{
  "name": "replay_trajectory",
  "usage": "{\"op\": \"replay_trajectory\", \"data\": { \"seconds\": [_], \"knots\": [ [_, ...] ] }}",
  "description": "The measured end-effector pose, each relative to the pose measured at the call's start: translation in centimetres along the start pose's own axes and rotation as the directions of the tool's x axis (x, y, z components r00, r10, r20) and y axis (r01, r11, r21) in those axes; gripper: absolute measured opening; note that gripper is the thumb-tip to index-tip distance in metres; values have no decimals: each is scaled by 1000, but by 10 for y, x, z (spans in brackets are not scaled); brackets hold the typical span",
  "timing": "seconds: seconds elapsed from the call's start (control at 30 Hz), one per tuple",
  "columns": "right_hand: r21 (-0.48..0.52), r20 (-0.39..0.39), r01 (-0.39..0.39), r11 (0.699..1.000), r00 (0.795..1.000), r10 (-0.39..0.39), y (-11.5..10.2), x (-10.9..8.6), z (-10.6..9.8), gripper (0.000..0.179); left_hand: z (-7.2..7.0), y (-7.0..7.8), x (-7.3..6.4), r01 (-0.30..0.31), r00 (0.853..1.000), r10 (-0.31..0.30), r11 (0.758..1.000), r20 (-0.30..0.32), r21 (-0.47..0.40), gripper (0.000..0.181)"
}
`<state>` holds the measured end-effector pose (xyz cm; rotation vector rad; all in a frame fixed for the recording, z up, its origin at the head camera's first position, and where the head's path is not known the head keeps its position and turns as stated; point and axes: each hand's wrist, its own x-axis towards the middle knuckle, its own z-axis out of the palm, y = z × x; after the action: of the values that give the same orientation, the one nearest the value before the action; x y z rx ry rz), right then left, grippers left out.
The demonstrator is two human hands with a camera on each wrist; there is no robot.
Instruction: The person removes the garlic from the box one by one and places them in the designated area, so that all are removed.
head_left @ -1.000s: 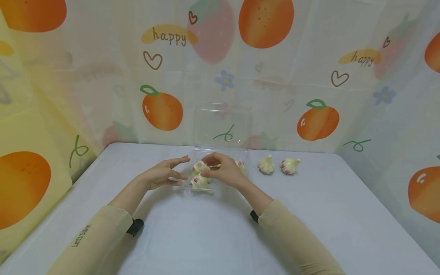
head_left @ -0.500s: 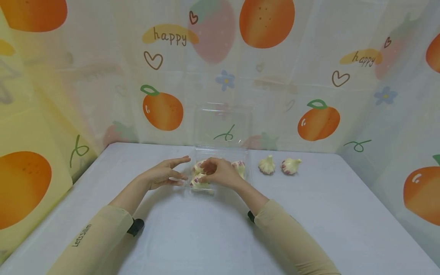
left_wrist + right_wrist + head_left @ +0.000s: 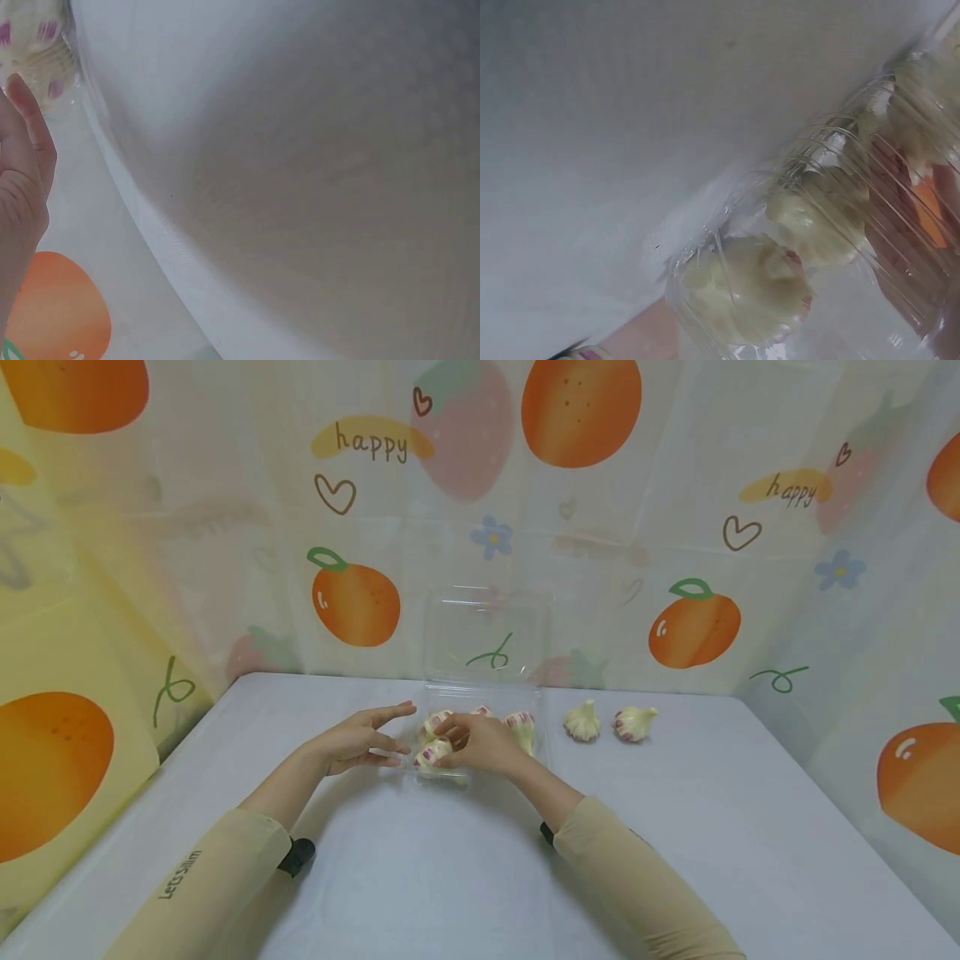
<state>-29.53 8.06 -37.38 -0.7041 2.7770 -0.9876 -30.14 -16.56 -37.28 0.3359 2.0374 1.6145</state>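
Observation:
Several white-and-purple garlic bulbs lie in an open clear plastic box. My right hand reaches into it from the right, thumb and fingers curled round a garlic bulb at the front left. Behind that is a second garlic bulb, and a third garlic bulb sits at the right side. In the right wrist view, the right hand shows through the ribbed wall, beside garlic bulbs. My left hand stays at the box's left side, fingers extended, its fingertips right at the wall.
Right of the box, two garlic bulbs lie on the white tablecloth: one bulb upright, another bulb tipped sideways. The box's clear lid stands raised at the back, before a fruit-printed curtain.
My right hand has lowered and drawn slightly towards me, from the back-left garlic bulb to the front-left one. More bulbs show behind it. The left hand has stayed put.

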Motion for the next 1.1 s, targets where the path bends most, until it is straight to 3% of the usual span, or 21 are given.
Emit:
{"op": "replay_trajectory", "data": {
  "seconds": [0.57, 1.1],
  "knots": [
    [-37, 42, 34, 999, 999, -33, 1, 0, -1, 39, 1, 1, -1, 4, 1000, -4, 1000, 2, 4, 75],
    [55, 11, 23, 998, 1000, -23, 5, 0, -7, 41, 2, 2, -1, 10, 1000, -10, 1000, 0, 7, 74]
  ]
}}
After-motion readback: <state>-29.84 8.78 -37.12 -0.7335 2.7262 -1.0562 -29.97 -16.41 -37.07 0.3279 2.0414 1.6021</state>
